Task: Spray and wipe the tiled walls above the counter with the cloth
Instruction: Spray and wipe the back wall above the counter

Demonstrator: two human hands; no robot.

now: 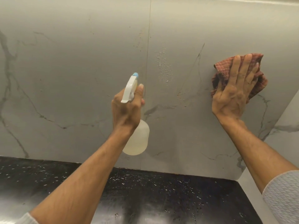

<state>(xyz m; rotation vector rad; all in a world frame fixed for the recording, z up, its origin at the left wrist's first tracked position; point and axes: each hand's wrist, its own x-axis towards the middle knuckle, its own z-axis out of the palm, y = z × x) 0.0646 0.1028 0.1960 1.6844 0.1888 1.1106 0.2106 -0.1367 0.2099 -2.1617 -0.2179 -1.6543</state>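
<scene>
The left hand (pixel 127 109) is gripping the translucent white spray bottle (pixel 137 139); the right hand (pixel 233 92), flattened, is pressing the red checked cloth (pixel 221 68) beside fresh droplets (pixel 163 67), which are likely running down the grey marble-veined tiled wall (pixel 72 70).

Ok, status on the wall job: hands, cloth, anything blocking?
Left hand gripping spray bottle, nozzle at wall. Right hand pressing red cloth flat on tile. Wet droplets between them, unwiped. Nothing blocking.

Layout: the left hand (pixel 127 109) holds the spray bottle (pixel 137 139), nozzle toward the tiled wall (pixel 72 78) ahead. Droplets (pixel 163 67) lie on the wall up and right of this hand. Further right, the right hand (pixel 234 94) presses the cloth (pixel 223 70) against the wall. The surface (pixel 161 191) lies below both hands.
</scene>
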